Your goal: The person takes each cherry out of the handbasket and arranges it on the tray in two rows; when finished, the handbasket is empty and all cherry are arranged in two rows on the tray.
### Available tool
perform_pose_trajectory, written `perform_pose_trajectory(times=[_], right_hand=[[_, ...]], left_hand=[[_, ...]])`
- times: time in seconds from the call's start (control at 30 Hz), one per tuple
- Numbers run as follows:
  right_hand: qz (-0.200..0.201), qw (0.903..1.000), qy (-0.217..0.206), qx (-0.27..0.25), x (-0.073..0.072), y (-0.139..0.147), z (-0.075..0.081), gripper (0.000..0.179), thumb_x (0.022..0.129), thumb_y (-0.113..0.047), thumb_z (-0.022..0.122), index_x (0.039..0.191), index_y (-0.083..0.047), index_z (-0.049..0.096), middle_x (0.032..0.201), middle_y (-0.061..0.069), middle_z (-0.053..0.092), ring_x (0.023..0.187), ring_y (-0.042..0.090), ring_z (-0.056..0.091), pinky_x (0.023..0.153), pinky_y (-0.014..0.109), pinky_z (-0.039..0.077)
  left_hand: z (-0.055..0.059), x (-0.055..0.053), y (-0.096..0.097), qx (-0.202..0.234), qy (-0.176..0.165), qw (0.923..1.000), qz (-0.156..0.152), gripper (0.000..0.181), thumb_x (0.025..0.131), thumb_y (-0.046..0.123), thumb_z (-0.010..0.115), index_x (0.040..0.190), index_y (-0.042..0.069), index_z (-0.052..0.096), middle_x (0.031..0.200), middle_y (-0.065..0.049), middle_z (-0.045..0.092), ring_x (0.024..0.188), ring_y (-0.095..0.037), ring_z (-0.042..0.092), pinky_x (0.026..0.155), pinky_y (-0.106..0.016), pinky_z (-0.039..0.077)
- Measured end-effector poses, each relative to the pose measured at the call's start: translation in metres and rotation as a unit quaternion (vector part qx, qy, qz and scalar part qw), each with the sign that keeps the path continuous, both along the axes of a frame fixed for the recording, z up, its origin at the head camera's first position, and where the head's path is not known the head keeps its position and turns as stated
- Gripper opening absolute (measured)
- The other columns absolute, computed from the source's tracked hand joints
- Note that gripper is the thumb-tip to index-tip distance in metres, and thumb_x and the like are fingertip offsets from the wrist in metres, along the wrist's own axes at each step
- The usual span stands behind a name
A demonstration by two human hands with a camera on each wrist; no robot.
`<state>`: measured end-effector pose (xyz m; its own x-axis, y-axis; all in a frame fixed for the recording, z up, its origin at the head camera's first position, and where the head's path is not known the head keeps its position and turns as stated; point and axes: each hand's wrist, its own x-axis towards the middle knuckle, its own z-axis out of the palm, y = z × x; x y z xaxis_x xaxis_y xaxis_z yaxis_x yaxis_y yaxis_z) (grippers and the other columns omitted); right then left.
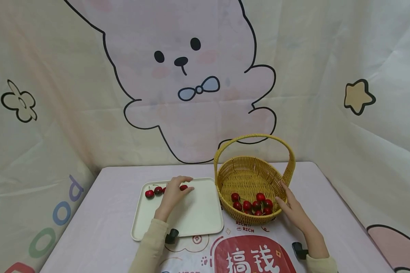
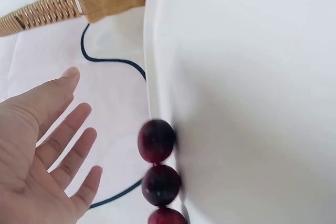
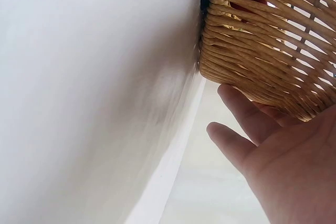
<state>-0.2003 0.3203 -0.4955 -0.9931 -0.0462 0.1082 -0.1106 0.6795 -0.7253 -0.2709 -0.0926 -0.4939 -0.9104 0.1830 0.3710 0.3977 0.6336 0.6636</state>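
Observation:
My left hand [image 1: 174, 192] hovers over the cream tray [image 1: 205, 212], thumb and fingers spread apart with nothing between them. Red cherries [image 1: 149, 193] with stems lie in a row along the tray's far side, some of them hidden behind this hand. In the left wrist view the row of dark cherries [image 2: 156, 140] sits beyond the fingertips [image 2: 94, 177]. A yellow wicker basket [image 1: 249, 170] with a tall handle has several cherries [image 1: 256, 205] in its near part. My right hand [image 1: 295, 210] holds the basket's right rim, thumb over the edge and fingers [image 3: 247, 111] along the outer weave.
The basket stands just right of the tray on a pale tablecloth [image 1: 109, 212] with a red printed patch [image 1: 253, 254] at the front. A cloth backdrop [image 1: 205, 125] with a cartoon animal rises behind the table. Black wrist mounts [image 1: 172, 236] sit on both wrists.

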Motion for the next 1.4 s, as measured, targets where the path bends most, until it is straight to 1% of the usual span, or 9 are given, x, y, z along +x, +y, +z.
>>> perform_pose_trajectory(times=[0.1, 0.27, 0.5, 0.67, 0.77, 0.9, 1.0, 1.13, 1.4], right_hand=[[0.000, 1.0000, 0.000, 0.000, 0.000, 0.000, 0.000, 0.070, 0.096, -0.033, 0.046, 0.150, -0.011, 0.008, 0.150, 0.028, 0.013, 0.132, 0.054, 0.016, 0.097, 0.071, 0.022], [0.000, 1.0000, 0.001, 0.000, 0.000, 0.000, -0.001, 0.070, 0.096, -0.033, 0.046, 0.150, -0.011, 0.008, 0.150, 0.028, 0.013, 0.132, 0.054, 0.017, 0.096, 0.071, 0.022], [0.004, 1.0000, 0.002, -0.002, 0.000, 0.001, -0.001, 0.069, 0.096, -0.033, 0.046, 0.150, -0.012, 0.007, 0.150, 0.027, 0.012, 0.132, 0.053, 0.016, 0.096, 0.072, 0.022], [0.004, 1.0000, 0.001, -0.001, 0.000, 0.001, -0.002, 0.069, 0.096, -0.033, 0.046, 0.150, -0.013, 0.006, 0.150, 0.027, 0.012, 0.132, 0.053, 0.016, 0.096, 0.072, 0.021], [0.002, 1.0000, 0.000, 0.001, 0.000, 0.001, -0.002, 0.069, 0.097, -0.033, 0.046, 0.150, -0.014, 0.006, 0.150, 0.027, 0.012, 0.132, 0.053, 0.016, 0.096, 0.072, 0.021], [0.002, 1.0000, -0.003, 0.003, 0.000, 0.001, -0.002, 0.069, 0.097, -0.033, 0.045, 0.150, -0.013, 0.006, 0.150, 0.028, 0.012, 0.131, 0.054, 0.017, 0.096, 0.072, 0.022], [0.003, 1.0000, -0.001, 0.001, 0.000, 0.001, -0.002, 0.069, 0.097, -0.033, 0.045, 0.150, -0.012, 0.006, 0.150, 0.028, 0.012, 0.132, 0.054, 0.016, 0.096, 0.072, 0.021], [0.005, 1.0000, 0.002, -0.002, -0.001, 0.002, -0.003, 0.069, 0.096, -0.032, 0.046, 0.150, -0.012, 0.006, 0.150, 0.028, 0.012, 0.132, 0.054, 0.016, 0.096, 0.072, 0.021], [0.004, 1.0000, -0.002, -0.001, 0.000, 0.002, -0.002, 0.070, 0.096, -0.033, 0.046, 0.150, -0.012, 0.006, 0.150, 0.028, 0.012, 0.132, 0.054, 0.017, 0.096, 0.071, 0.022]], left_hand=[[0.003, 0.003, 0.009, 0.034, 0.001, 0.9991, -0.025, 0.032, 0.078, 0.019, 0.075, 0.108, 0.012, 0.068, 0.104, -0.003, 0.067, 0.098, -0.021, 0.057, 0.087, -0.043, 0.047], [0.008, 0.007, 0.022, 0.072, 0.008, 0.9933, -0.090, 0.030, 0.079, 0.019, 0.073, 0.108, 0.010, 0.067, 0.104, -0.002, 0.067, 0.095, -0.019, 0.058, 0.082, -0.045, 0.048], [0.019, 0.013, 0.042, 0.077, 0.021, 0.9844, -0.157, 0.032, 0.083, 0.023, 0.069, 0.111, 0.010, 0.065, 0.106, -0.002, 0.066, 0.095, -0.016, 0.060, 0.083, -0.032, 0.051], [0.026, 0.015, 0.060, 0.084, 0.010, 0.9706, -0.226, 0.030, 0.084, 0.017, 0.068, 0.112, 0.008, 0.064, 0.109, -0.007, 0.065, 0.098, -0.024, 0.060, 0.083, -0.031, 0.052], [0.029, 0.014, 0.071, 0.067, 0.005, 0.9646, -0.255, 0.030, 0.085, 0.018, 0.066, 0.114, 0.012, 0.064, 0.110, -0.003, 0.065, 0.098, -0.021, 0.060, 0.083, -0.029, 0.052], [0.033, 0.010, 0.085, 0.034, -0.013, 0.9596, -0.279, 0.032, 0.086, 0.023, 0.065, 0.117, 0.014, 0.063, 0.111, 0.003, 0.063, 0.097, -0.009, 0.057, 0.085, -0.032, 0.051], [0.033, 0.006, 0.094, 0.005, -0.029, 0.9504, -0.310, 0.034, 0.087, 0.024, 0.064, 0.120, 0.014, 0.061, 0.116, 0.003, 0.062, 0.104, -0.007, 0.055, 0.091, -0.033, 0.048], [0.032, -0.002, 0.105, -0.040, -0.056, 0.9380, -0.340, 0.037, 0.088, 0.022, 0.062, 0.124, 0.014, 0.059, 0.123, 0.003, 0.059, 0.114, -0.008, 0.052, 0.098, -0.028, 0.044], [0.032, -0.016, 0.122, -0.096, -0.087, 0.9213, -0.367, 0.038, 0.087, 0.010, 0.064, 0.125, 0.010, 0.058, 0.123, -0.003, 0.060, 0.113, -0.018, 0.055, 0.095, -0.028, 0.046]])
